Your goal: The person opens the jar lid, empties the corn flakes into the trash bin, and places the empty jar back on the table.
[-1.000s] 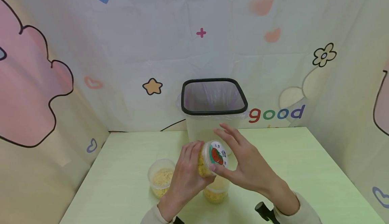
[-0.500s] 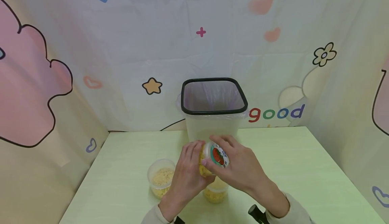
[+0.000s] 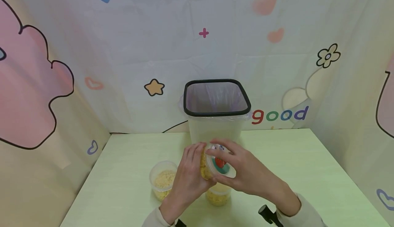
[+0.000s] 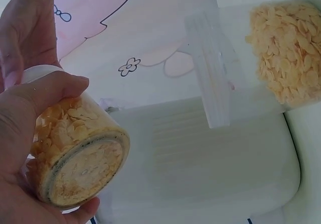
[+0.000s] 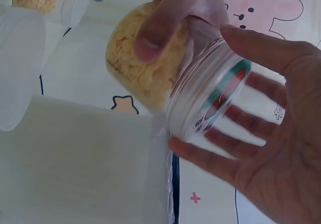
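My left hand (image 3: 190, 175) grips a clear round jar (image 4: 80, 148) of pale yellow flakes, tilted above the table with its lid toward the right. My right hand (image 3: 250, 172) holds the jar's clear screw lid (image 5: 203, 91) by its rim, thumb on one side and fingers round the other. A white label with a red fruit on teal covers the lid's top. Under the hands stands a jar of flakes (image 3: 218, 197), partly hidden by them. Left of my left hand is another clear tub (image 3: 161, 186) of flakes, partly behind the wrist.
A pale bin (image 3: 215, 129) with a black rim and a plastic liner stands at the back of the light green table (image 3: 123, 175). Behind and beside the table hangs a printed curtain (image 3: 132, 42).
My right hand came from spread fingers onto the lid, then shifted its hold round the rim. The label has turned, its teal part moving from left to bottom. My left hand stays nearly still.
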Demonstrator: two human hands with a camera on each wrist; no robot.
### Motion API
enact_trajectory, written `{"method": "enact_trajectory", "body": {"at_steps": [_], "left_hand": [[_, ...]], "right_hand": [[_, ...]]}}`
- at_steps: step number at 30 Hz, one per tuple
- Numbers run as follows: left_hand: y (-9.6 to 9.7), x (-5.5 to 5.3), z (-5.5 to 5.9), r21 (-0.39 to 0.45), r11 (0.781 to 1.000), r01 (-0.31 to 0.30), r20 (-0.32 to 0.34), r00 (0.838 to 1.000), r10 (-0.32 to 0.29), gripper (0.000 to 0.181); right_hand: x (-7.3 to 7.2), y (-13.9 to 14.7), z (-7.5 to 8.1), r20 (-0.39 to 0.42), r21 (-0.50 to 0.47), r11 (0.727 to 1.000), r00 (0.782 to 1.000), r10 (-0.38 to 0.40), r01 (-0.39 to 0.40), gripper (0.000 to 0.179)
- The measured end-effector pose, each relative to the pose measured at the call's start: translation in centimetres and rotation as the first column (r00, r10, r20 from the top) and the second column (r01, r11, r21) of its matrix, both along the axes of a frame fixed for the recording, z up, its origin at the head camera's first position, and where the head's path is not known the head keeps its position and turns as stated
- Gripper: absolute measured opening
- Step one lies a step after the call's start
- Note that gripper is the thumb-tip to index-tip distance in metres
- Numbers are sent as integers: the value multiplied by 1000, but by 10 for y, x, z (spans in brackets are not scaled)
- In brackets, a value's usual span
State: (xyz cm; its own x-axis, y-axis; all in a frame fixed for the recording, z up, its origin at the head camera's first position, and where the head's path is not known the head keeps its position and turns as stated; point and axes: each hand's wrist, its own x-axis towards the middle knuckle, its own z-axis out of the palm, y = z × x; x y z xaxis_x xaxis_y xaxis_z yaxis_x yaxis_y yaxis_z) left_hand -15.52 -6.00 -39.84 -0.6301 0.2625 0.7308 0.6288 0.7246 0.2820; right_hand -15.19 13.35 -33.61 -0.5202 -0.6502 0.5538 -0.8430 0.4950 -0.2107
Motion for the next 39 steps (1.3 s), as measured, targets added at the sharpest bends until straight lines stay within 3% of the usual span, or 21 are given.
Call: {"method": "enact_trajectory", "body": {"at_steps": [7,14,17,22,27,32,36,39], "left_hand": [[0,2,2,27,999,31,47,998,-32,97],[2,1,2,32,999,37,26,999,-37,98],[2,1,3,34,999,23,31,999,-24,96],[3,2,4,37,999,6,35,999,-7,94],[3,2,4,31,1000,1,56,998,-3,96],[3,1,3,2,1000,-15,26,1000,15,100],[4,1,3,-10,1000,-28,0,1000,28,100],[4,2,2,-14,999,-31,-6,1000,31,98]], "right_hand": [[-3,8,0,-45,78,990,991,124,-120,61],[0,9,2,-46,54,994,994,101,-98,66],[2,7,5,-21,-35,999,999,40,-41,65],[8,0,11,43,-146,978,989,-141,146,64],[11,-9,10,131,-146,945,953,-274,291,67],[11,-16,6,193,-118,902,900,-390,416,63],[10,-19,2,242,-72,886,870,-429,457,64],[10,-21,1,266,-59,888,864,-427,457,61]]}}
